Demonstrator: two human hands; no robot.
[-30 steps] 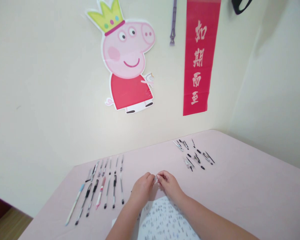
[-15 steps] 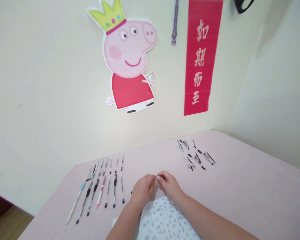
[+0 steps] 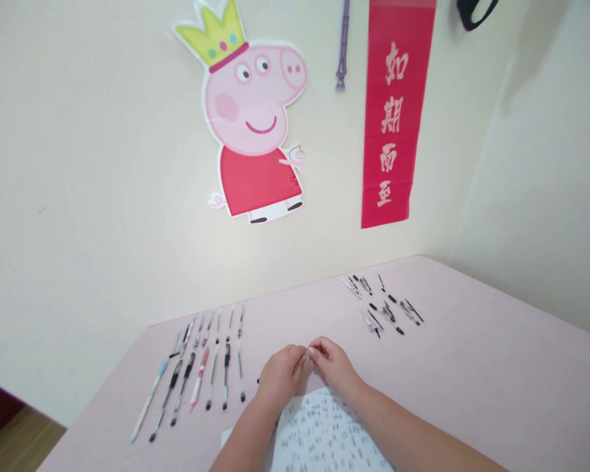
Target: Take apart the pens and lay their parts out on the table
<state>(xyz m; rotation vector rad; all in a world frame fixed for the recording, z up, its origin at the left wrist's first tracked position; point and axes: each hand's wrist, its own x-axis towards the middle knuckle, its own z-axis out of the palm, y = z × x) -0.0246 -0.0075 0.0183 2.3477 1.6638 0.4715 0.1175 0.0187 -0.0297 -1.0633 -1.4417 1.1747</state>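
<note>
From my end, the wall fills most of the view, and below it the tabletop spreads back to its far edge. The paper, covered in handwriting, lies between my forearms and runs out of view toward the near edge.

My left hand and right hand meet just beyond the paper's far end. Both are narrow, fingertips drawn together on a tiny pale piece. The left fingertips are partly covered by the hand itself, so I can't fully judge that grip.

What has changed is slight. A second ago a pale blur showed under the right fingertips; now that spot looks clear, and the hands have otherwise stayed put above the tabletop. I take this to mean the work is a fine adjustment at the fingertips, still in hand, with the piece not yet released.

The pens lie in two rows toward the left edge, the back row nearer the far edge; nothing there has shifted. Loose pen parts sit in a scatter near the far right corner, also unchanged.

Smallest is the piece itself, at the meeting point of the two hands. It is too small and too covered for me to tell what it is.
</note>
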